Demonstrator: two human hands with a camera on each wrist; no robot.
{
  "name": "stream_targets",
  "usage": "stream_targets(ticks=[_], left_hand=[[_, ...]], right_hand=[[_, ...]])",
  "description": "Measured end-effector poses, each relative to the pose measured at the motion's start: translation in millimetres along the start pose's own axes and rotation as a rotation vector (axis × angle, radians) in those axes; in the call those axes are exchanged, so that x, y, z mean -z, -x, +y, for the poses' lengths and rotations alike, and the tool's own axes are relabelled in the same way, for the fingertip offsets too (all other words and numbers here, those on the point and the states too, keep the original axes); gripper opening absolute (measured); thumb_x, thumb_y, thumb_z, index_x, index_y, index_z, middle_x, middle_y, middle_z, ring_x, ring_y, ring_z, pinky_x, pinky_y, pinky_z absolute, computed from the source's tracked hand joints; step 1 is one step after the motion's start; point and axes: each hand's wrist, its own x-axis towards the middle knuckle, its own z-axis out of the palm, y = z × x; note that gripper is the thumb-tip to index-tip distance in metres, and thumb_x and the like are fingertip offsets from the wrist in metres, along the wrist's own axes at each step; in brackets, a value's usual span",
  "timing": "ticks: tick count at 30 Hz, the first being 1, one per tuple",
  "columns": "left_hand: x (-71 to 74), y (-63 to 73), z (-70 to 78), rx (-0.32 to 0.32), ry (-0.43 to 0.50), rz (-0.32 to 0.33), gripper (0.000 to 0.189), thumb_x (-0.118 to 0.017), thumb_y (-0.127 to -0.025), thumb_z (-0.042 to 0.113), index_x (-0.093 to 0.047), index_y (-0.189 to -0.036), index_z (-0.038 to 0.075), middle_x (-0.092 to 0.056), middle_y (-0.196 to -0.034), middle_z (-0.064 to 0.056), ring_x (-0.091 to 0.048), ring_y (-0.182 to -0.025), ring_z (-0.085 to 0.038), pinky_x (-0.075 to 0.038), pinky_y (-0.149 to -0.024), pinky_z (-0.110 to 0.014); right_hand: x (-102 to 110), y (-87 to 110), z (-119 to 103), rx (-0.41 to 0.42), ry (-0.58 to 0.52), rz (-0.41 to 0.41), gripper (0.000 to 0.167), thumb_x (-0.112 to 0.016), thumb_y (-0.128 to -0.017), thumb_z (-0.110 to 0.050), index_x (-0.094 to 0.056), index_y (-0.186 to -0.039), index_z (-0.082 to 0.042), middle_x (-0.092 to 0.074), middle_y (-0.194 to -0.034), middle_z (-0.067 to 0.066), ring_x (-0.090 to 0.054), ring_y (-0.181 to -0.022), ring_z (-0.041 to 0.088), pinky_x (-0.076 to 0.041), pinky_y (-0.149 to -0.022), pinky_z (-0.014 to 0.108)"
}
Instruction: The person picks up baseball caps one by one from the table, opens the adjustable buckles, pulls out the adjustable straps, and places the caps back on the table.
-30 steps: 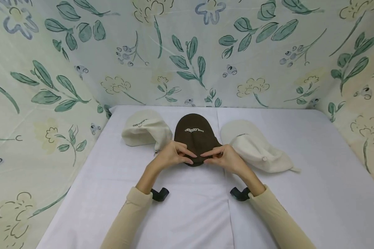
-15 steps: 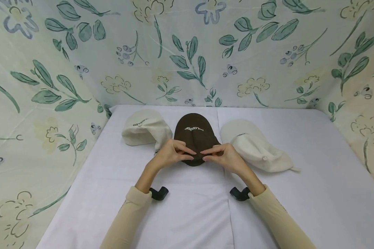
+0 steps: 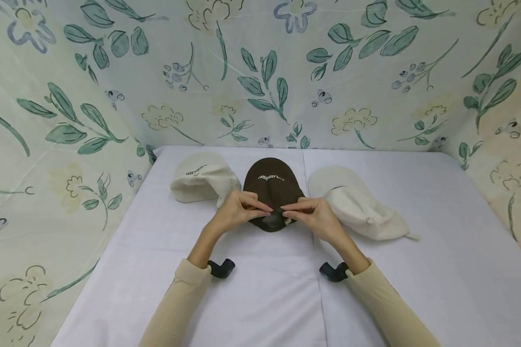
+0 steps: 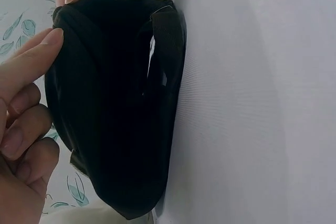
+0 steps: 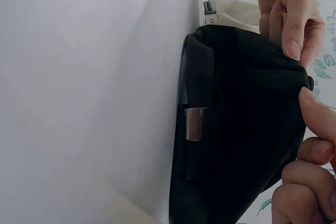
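Note:
A dark brown cap with white lettering stands between two pale caps, its back opening toward me. My left hand pinches the upper edge of that opening between thumb and fingers. Close beside it, my right hand pinches the same edge. The raised edge exposes the dark inside in both wrist views. Across the lower back of the brown cap runs a strap with a metal buckle. The cap's brim is hidden.
A cream cap sits on the left, and another cream cap lies on the right with its strap end trailing. White cloth covers the table. Floral fabric hangs behind and at both sides.
Both hands have lifted the back edge of the brown cap slightly, so its dark opening and buckle now show below the fingers. The two cream caps have stayed in place.

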Motion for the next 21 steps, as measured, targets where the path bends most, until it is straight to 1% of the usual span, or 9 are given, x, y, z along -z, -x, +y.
stream_targets(ticks=[2,6,8,13,18,21], left_hand=[[-0.3,-0.4,0.4,0.0,-0.01,0.006,0.017,-0.084,-0.079,-0.007,-0.084,-0.093,0.003,-0.057,-0.064,-0.004,-0.04,-0.056,-0.006,-0.034,-0.052,-0.019],[-1.1,-0.7,-0.3,0.006,-0.041,0.025,0.016,-0.085,-0.08,-0.001,-0.084,-0.095,0.004,-0.051,-0.061,-0.004,-0.038,-0.055,-0.006,-0.033,-0.052,-0.019],[-1.4,-1.1,-0.2,0.007,-0.052,0.035,0.015,-0.085,-0.081,0.0,-0.084,-0.096,0.004,-0.051,-0.061,-0.004,-0.039,-0.056,-0.006,-0.034,-0.052,-0.019],[-1.3,-1.2,-0.3,-0.013,-0.07,0.056,0.017,-0.084,-0.081,-0.004,-0.084,-0.096,0.004,-0.054,-0.063,-0.003,-0.042,-0.057,-0.006,-0.036,-0.052,-0.018],[-2.2,-1.4,0.1,-0.028,-0.07,0.07,0.015,-0.084,-0.082,-0.002,-0.084,-0.096,0.003,-0.055,-0.063,-0.004,-0.042,-0.057,-0.005,-0.036,-0.051,-0.018],[-3.1,-2.0,0.8,-0.037,-0.07,0.08,0.014,-0.083,-0.083,0.0,-0.084,-0.096,0.004,-0.055,-0.064,-0.004,-0.042,-0.058,-0.006,-0.036,-0.052,-0.018]], right_hand=[[0,-0.2,0,0.001,0.0,0.012,0.017,-0.08,-0.089,-0.007,-0.083,-0.106,-0.007,-0.058,-0.071,0.01,-0.042,-0.063,0.006,-0.037,-0.057,0.018],[-2,-1.1,1,0.005,0.007,0.039,0.018,-0.081,-0.088,-0.005,-0.083,-0.105,-0.006,-0.056,-0.069,0.008,-0.043,-0.063,0.007,-0.036,-0.056,0.018],[-2,-1.3,2,0.004,0.012,0.049,0.018,-0.08,-0.088,-0.004,-0.083,-0.106,-0.006,-0.055,-0.069,0.007,-0.042,-0.062,0.006,-0.035,-0.056,0.018],[-4,-2.5,0,0.005,0.028,0.068,0.018,-0.079,-0.088,0.002,-0.081,-0.105,0.0,-0.054,-0.068,0.01,-0.041,-0.062,0.006,-0.034,-0.056,0.017],[-5,1.2,-22,0.019,0.021,0.087,0.016,-0.077,-0.087,0.006,-0.08,-0.103,0.006,-0.052,-0.066,0.01,-0.04,-0.062,0.005,-0.034,-0.056,0.017],[-5,3.5,-35,0.03,0.008,0.103,0.016,-0.076,-0.088,0.007,-0.079,-0.103,0.007,-0.05,-0.065,0.008,-0.039,-0.061,0.004,-0.034,-0.056,0.018]])
